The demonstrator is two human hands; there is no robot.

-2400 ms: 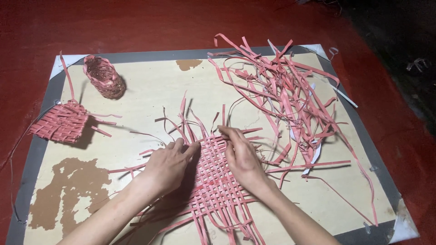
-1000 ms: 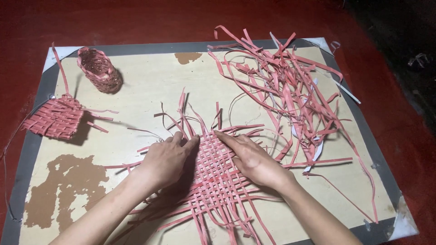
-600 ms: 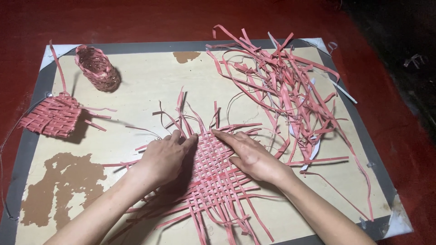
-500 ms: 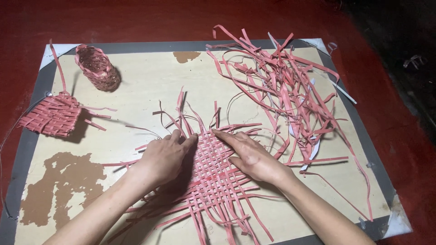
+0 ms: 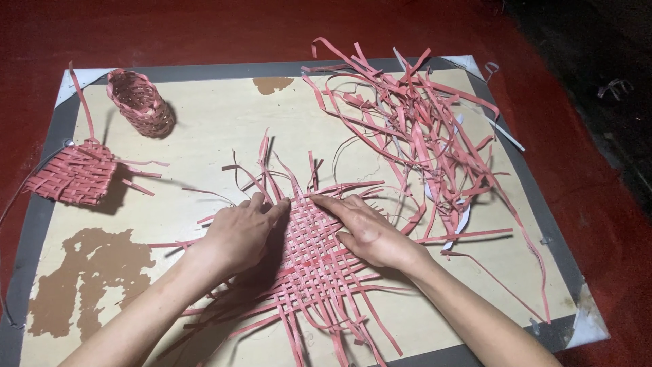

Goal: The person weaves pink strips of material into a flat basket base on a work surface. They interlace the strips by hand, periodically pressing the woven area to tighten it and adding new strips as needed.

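A flat mat woven from pink strips (image 5: 314, 261) lies on a pale board (image 5: 217, 129), with loose strip ends sticking out on every side. My left hand (image 5: 239, 232) presses flat on the mat's left part, fingers pointing to its far edge. My right hand (image 5: 365, 231) lies flat on the right part, index finger stretched along the far edge toward the left hand. Neither hand grips a strip.
A big loose heap of pink strips (image 5: 414, 129) covers the board's far right. A small woven pink basket (image 5: 141, 103) lies at the far left, and another flat woven piece (image 5: 73, 174) hangs over the left edge. Red floor (image 5: 591, 183) surrounds the board.
The right hand has slid a little to the right and flattened onto the mat. The view shifted slightly; the left hand has stayed pressed in place.
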